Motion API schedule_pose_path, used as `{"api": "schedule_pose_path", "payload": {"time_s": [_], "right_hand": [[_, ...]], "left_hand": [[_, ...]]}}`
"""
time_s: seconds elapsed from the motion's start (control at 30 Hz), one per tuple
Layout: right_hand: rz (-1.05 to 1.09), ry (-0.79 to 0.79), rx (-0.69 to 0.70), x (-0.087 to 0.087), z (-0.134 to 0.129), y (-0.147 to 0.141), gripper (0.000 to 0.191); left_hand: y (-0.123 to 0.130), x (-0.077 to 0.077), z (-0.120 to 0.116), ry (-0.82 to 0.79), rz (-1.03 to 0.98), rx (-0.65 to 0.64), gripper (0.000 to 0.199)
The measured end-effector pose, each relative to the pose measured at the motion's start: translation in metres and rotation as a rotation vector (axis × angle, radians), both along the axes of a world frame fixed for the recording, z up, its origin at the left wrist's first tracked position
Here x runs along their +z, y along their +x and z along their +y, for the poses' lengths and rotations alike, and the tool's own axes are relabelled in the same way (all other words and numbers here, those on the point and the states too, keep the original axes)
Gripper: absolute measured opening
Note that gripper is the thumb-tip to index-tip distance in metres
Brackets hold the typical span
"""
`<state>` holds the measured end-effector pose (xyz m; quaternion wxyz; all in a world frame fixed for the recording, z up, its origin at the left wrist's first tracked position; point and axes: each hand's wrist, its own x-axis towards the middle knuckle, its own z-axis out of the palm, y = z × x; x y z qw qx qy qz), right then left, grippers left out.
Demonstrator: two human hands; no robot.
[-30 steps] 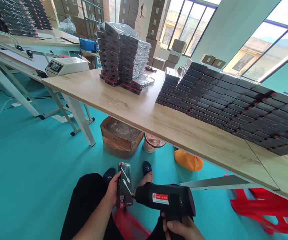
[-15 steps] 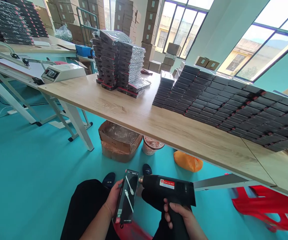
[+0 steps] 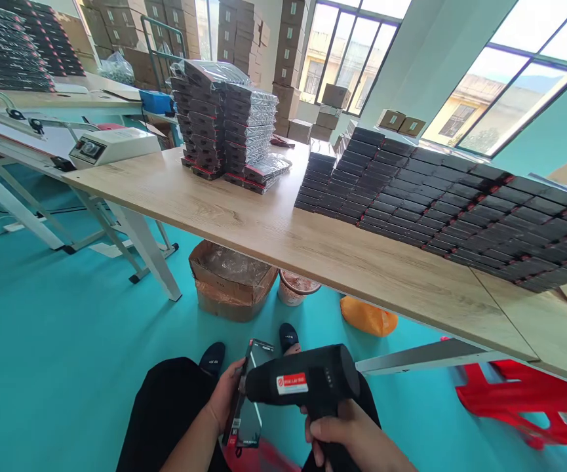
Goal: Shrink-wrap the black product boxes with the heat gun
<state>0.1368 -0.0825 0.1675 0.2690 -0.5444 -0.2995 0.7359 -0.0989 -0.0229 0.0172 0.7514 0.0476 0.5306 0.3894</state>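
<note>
In my left hand (image 3: 225, 396) is a slim black cable box (image 3: 248, 423) with a white cable pictured on its front, held upright by its left edge above my lap. My right hand (image 3: 335, 429) grips the handle of a black heat gun (image 3: 307, 377) with a red and white label. The gun's nozzle points left and lies across the upper part of the box, hiding much of its front. Whether nozzle and box touch, I cannot tell.
Before me stands a wooden table (image 3: 263, 226) bearing wrapped stacks (image 3: 229, 124) and a long wall of black boxes (image 3: 435, 196). Under it are an open carton (image 3: 229, 288), a waste bin (image 3: 295, 288) and an orange bag (image 3: 369, 316). A red plastic stool (image 3: 524, 406) is at right.
The heat gun has moved left, from beside the cable box to across its front, and its body has turned. My left hand stays nearly in place with the box.
</note>
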Motion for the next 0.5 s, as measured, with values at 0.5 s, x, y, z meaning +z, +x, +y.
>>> {"api": "schedule_pose_path", "payload": {"time_s": [0.5], "right_hand": [[0.044, 0.010, -0.357, 0.003, 0.005, 0.012, 0.039]], "left_hand": [[-0.005, -0.004, 0.000, 0.006, -0.111, 0.057, 0.042]]}}
